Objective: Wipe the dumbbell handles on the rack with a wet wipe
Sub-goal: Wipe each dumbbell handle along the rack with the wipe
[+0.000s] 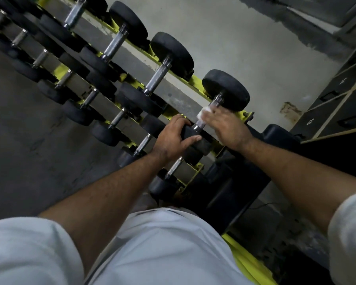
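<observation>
Your right hand (227, 128) lies over the chrome handle (209, 113) of the nearest dumbbell (226, 89) on the top tier of the rack (195, 82). The fingers (218, 111) are curled down around the bar with the white wet wipe (203, 113) pressed between them and the metal; a crumpled edge of the wipe shows at the far-left side of your fingers. Motion blur softens the fingertips, so exactly how tightly they close cannot be told, but the hand wraps the wipe and handle together.

Your left hand (173, 138) grips the near black head (193, 136) of the same dumbbell. Its fingers curl over the far-left side of that head and the thumb lies along the near side, clamping the rubber between them.

The far head of this dumbbell, a large black disc, sits just beyond your right hand, against the pale wall (255, 48). To the left, more dumbbells line the top tier in a row receding to the far left, each with a knurled chrome bar between black heads. A lower tier with smaller dumbbells (119, 118) runs beside it, nearer the dark floor (29, 151). The rack's frame is yellow. On the far right stand dark boxes (341, 95) with pale edges.
</observation>
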Action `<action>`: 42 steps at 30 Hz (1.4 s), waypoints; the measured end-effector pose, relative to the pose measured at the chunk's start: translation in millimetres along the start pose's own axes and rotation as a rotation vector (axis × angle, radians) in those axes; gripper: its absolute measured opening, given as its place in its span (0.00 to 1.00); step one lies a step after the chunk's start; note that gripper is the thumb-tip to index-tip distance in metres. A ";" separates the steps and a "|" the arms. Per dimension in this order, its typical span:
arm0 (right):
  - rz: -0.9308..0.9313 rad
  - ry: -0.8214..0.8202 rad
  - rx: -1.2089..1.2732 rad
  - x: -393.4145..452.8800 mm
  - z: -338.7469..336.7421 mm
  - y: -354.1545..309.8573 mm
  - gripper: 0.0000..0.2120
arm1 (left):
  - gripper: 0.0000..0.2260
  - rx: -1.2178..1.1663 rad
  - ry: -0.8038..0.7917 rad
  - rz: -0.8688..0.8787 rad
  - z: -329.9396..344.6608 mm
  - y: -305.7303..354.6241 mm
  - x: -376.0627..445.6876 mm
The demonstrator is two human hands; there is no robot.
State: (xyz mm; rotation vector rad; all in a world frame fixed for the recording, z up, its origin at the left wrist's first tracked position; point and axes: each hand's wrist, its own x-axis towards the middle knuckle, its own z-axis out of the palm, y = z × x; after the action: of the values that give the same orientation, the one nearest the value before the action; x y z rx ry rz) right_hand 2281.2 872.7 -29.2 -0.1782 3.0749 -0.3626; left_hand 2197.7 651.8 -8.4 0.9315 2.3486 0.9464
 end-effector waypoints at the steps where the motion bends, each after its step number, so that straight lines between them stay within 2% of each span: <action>1: 0.096 0.004 -0.021 2.4 -3.6 4.8 0.29 | 0.25 0.000 -0.006 -0.013 -0.9 1.3 0.0; 4: 0.167 0.001 -0.085 6.7 -3.7 -0.4 0.31 | 0.24 0.012 -0.015 -0.016 -3.3 3.2 -0.7; 11: 0.171 0.137 -0.037 26.0 -16.1 -13.6 0.13 | 0.22 0.063 -0.005 -0.008 -2.9 6.4 -0.5; 13: 0.288 0.175 0.076 17.9 -25.5 -33.9 0.12 | 0.23 0.088 -0.018 -0.012 -2.5 7.9 -0.3; 17: 0.646 0.255 0.342 0.2 -38.0 -71.6 0.11 | 0.28 0.116 -0.050 -0.093 -10.7 13.8 1.5; 19: 0.717 0.245 0.397 1.7 -44.1 -84.3 0.11 | 0.29 0.073 -0.051 -0.134 -24.1 13.8 -0.6; 21: 0.730 0.217 0.446 12.7 -55.3 -99.0 0.11 | 0.25 0.050 -0.004 -0.135 -47.5 9.0 -6.2; 26: 0.631 0.147 0.527 77.6 -77.4 -159.8 0.08 | 0.19 -0.052 0.177 -0.252 -145.4 -29.0 -41.8; 30: 0.484 0.117 0.542 159.5 -88.5 -242.1 0.04 | 0.17 -0.140 0.401 -0.313 -246.4 -88.9 -91.6; 34: 0.371 0.117 0.627 233.1 -89.6 -333.2 0.11 | 0.19 -0.128 0.616 -0.351 -346.0 -152.7 -154.3; 36: 0.292 0.122 0.616 269.4 -88.9 -383.8 0.11 | 0.17 -0.118 0.705 -0.372 -394.5 -184.3 -190.6; 40: 0.155 0.212 0.692 331.7 -88.8 -483.1 0.06 | 0.15 -0.095 0.809 -0.432 -467.3 -244.5 -257.2; 42: 0.104 0.184 0.674 357.2 -80.1 -526.8 0.05 | 0.15 -0.074 0.829 -0.468 -490.3 -267.3 -285.7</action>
State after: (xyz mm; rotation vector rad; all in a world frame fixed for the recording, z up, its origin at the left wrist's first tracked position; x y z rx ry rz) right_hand 1980.0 339.8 162.5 0.0444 2.9001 -1.4271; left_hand 1982.1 89.0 165.6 -0.1181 2.9484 1.3637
